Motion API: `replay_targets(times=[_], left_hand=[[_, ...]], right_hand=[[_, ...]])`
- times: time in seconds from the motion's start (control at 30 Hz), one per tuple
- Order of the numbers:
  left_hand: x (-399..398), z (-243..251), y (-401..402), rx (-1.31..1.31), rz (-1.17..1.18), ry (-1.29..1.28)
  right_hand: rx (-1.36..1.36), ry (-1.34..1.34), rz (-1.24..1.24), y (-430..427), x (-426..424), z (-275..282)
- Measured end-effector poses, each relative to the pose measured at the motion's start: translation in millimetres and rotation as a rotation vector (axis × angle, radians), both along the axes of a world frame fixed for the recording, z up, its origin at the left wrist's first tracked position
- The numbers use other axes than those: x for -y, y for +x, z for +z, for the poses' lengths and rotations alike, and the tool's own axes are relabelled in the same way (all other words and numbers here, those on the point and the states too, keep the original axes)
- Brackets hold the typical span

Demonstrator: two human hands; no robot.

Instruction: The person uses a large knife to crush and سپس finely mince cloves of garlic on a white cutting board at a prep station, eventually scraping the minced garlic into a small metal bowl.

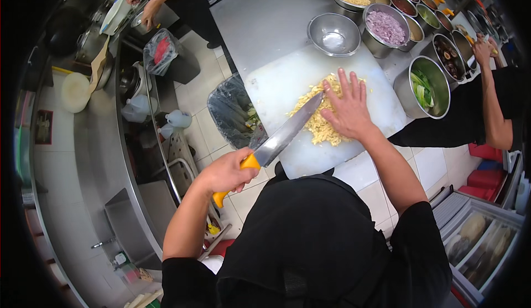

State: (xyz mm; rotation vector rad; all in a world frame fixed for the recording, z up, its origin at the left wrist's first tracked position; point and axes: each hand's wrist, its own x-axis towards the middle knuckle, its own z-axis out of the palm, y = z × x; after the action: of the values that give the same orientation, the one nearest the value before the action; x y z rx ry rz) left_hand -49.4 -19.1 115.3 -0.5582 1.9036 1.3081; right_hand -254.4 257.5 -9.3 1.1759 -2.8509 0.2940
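Observation:
My left hand [227, 171] grips the yellow handle of a chef's knife [286, 133]. The blade slants up and right across a white cutting board [271, 88], its tip close to my right fingers. My right hand [349, 104] lies palm down with fingers spread on a heap of chopped pale-yellow pieces [325, 129], which look like garlic. The hand and blade hide part of the heap. Beyond the heap, at the board's far edge, stands a steel bowl [334, 34].
A pot of green leaves [423, 88], a pot of chopped purple onion [386, 27] and several other food containers stand right. A lined bin [232, 113] sits left of the board. Co-workers' hands show at upper left [151, 13] and right [483, 51], the latter holding a knife.

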Motion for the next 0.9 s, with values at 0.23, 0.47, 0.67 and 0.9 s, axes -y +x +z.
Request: replay_targets(times=[0.23,0.47,0.67,0.9], left_hand=[[6,-27,45,-0.435,0.074,-0.672],[-32,-89,42,-0.454,0.100,-0.842],[-112,-90,29,-0.595,-0.009,-0.763],[-132,-57,11,-0.538,0.014,-0.761]], right_hand=[[0.082,-0.135,-0.089,-45,-30,-19],[0.092,-0.378,-0.039,-62,-40,-41],[0.117,-0.440,0.035,-53,-43,-36],[0.018,-0.526,0.172,-34,-46,-2]])
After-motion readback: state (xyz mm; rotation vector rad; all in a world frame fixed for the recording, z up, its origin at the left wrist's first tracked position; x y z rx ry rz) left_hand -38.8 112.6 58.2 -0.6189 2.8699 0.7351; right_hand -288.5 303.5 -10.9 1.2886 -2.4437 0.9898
